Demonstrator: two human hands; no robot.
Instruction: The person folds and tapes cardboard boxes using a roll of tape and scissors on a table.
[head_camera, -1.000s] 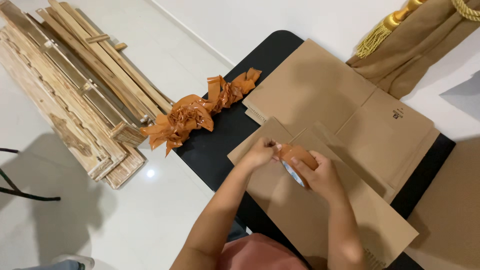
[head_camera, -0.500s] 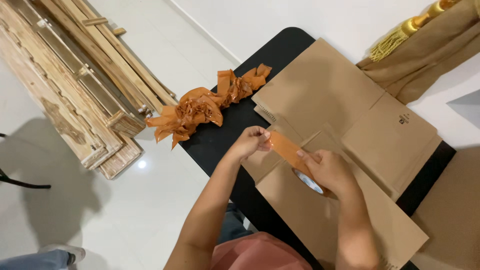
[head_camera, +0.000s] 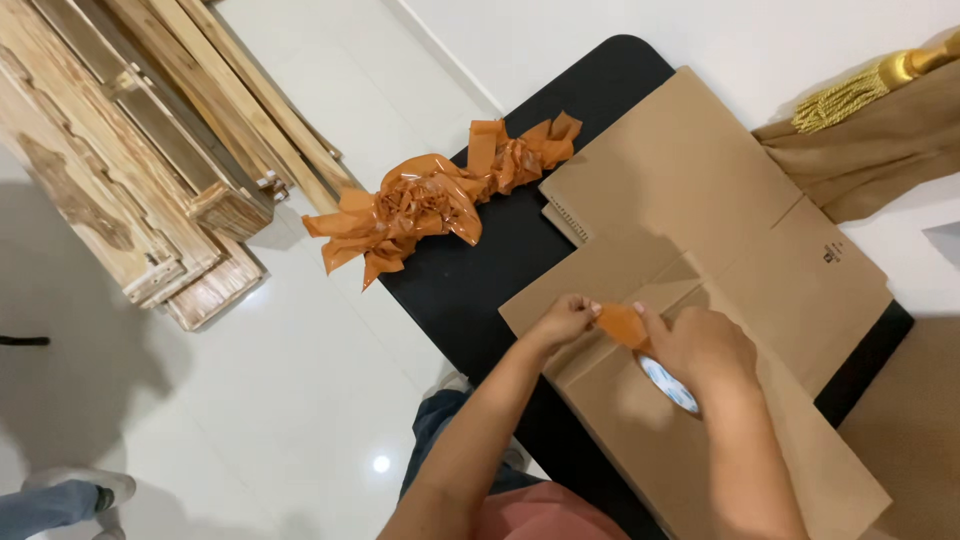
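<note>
A flattened brown cardboard box (head_camera: 690, 210) lies on a black table (head_camera: 480, 270). My right hand (head_camera: 700, 345) grips a roll of orange packing tape (head_camera: 668, 382) over the box's near flap. My left hand (head_camera: 565, 318) pinches the free end of the orange tape strip (head_camera: 622, 325), a short length stretched between both hands just above the cardboard near its left edge.
A crumpled heap of used orange tape (head_camera: 430, 200) hangs over the table's left edge. Wooden pallet boards (head_camera: 130, 170) lean on the white floor to the left. A brown curtain with a gold tassel (head_camera: 850, 110) is at the upper right. Another person's shoe (head_camera: 70, 490) shows bottom left.
The tape strip between my hands has become shorter, and both hands have come closer together over the box flap. The view has shifted slightly.
</note>
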